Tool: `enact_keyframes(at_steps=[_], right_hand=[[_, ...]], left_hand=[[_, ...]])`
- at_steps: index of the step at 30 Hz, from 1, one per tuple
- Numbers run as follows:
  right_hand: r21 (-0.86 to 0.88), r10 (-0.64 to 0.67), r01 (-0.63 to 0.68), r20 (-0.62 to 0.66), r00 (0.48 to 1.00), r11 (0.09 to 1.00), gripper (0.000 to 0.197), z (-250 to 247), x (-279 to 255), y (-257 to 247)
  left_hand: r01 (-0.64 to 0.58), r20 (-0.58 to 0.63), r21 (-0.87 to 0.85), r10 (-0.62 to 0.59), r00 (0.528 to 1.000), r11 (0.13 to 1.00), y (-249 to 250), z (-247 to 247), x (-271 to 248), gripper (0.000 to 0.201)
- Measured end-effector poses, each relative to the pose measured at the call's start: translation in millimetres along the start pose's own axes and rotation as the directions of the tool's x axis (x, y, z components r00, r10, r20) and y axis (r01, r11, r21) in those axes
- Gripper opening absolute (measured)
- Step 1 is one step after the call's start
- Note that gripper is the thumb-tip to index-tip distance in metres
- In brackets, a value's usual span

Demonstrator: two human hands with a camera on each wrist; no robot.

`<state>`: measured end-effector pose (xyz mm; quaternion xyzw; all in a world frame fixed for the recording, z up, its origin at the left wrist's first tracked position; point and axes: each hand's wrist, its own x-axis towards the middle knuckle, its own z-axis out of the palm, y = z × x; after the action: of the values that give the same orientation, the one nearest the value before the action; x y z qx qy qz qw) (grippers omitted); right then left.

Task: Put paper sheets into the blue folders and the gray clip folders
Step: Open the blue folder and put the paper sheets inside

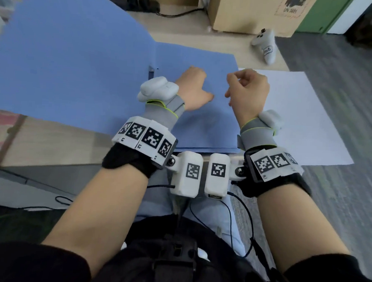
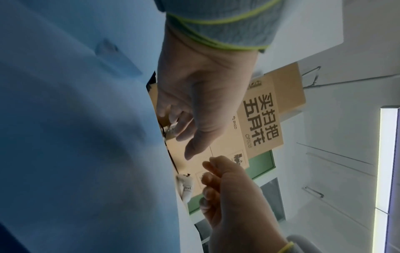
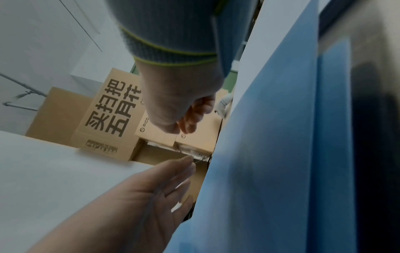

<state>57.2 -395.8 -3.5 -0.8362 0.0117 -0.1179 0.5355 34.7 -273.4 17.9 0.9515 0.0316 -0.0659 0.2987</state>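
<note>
Directly ahead, an open blue folder (image 1: 77, 59) lies flat, its left flap raised and blurred. Just right lies a white paper sheet (image 1: 300, 116). The left hand (image 1: 192, 91) rests on the folder, fingers relaxed. The right hand (image 1: 248, 90) hovers, fingers curled, empty. Far right, a cardboard box (image 1: 247, 12) and a white toy (image 1: 265, 44).

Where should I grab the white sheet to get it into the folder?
Take the white sheet by its right edge, coming in from the right. It lies flat on the floor with its left edge tucked under the blue folder, so only the free side can be pinched, probably best at the near right corner.
</note>
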Motion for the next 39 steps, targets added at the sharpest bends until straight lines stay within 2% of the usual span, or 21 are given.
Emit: enact_keyframes(at_steps=[1,2,3,4,5,6,12,15,19,23,26,29,35,39], right_hand=[[-0.056,0.017,-0.02,-0.058,0.998,0.998,0.019,-9.2,4.2,6.4],[-0.101,0.033,-0.044,-0.102,0.994,0.994,0.022,-17.1,7.0,11.4],[-0.137,0.045,-0.063,-0.127,0.991,0.989,0.023,-22.6,8.1,15.0],[-0.168,0.052,-0.076,-0.146,0.988,0.983,0.022,-30.2,10.5,20.1],[-0.201,0.057,-0.089,-0.16,0.985,0.976,0.019,-38.3,13.6,25.0],[-0.238,0.061,-0.101,-0.169,0.984,0.966,0.016,-44.1,14.6,29.5],[-0.397,0.088,-0.151,-0.174,0.981,0.905,0.025,-88.6,24.7,66.6],[-0.518,0.12,-0.177,-0.142,0.983,0.837,0.039,-102.6,28.3,81.2],[-0.642,0.182,-0.26,-0.186,0.966,0.721,0.062,-118.4,33.2,99.6],[-0.743,0.345,-0.366,-0.192,0.919,0.56,0.099,-131.1,39.8,112.7],[-0.714,0.381,-0.386,-0.178,0.907,0.585,0.109,-138.5,40.3,117.2],[-0.676,0.34,-0.392,-0.216,0.915,0.624,0.107,-140.2,41.6,118.7],[-0.63,0.264,-0.366,-0.253,0.931,0.685,0.082,-144.2,46.7,115.3],[-0.646,0.169,-0.289,-0.243,0.955,0.707,0.051,-144.5,45.1,110.7]], left_hand=[[0.0,0.004,-0.025,0.0,1.0,1.0,9.3,7.1,4.8,0.025],[-0.006,0.02,-0.041,0.006,1.0,0.999,16.1,11.7,6.6,0.011],[-0.008,0.024,-0.057,0.01,1.0,0.998,17.8,16.8,10.1,0.016],[-0.015,0.039,-0.056,0.017,0.999,0.998,22.4,24.1,15.4,0.037],[-0.028,0.044,-0.069,0.032,0.999,0.997,28.9,29.7,19.1,0.047],[-0.051,0.038,-0.081,0.054,0.998,0.995,32.3,33.8,22.4,0.049],[-0.159,0.047,-0.161,0.169,0.985,0.974,68.2,64.7,37.6,0.038],[-0.179,0.072,-0.2,0.197,0.978,0.963,80.8,76.3,44.4,0.036],[-0.184,0.125,-0.216,0.214,0.969,0.959,93.4,94.3,53.6,0.033],[-0.191,0.127,-0.205,0.22,0.967,0.96,97.6,107.2,61.8,0.033],[-0.175,0.125,-0.175,0.198,0.972,0.969,100.7,113.8,65.1,0.033],[-0.146,0.11,-0.169,0.166,0.98,0.975,101.2,116.8,67.3,0.032],[-0.096,0.121,-0.192,0.12,0.985,0.977,99.3,121.9,68.5,0.032],[-0.105,0.118,-0.183,0.128,0.985,0.977,99.4,123.9,69.5,0.027]])
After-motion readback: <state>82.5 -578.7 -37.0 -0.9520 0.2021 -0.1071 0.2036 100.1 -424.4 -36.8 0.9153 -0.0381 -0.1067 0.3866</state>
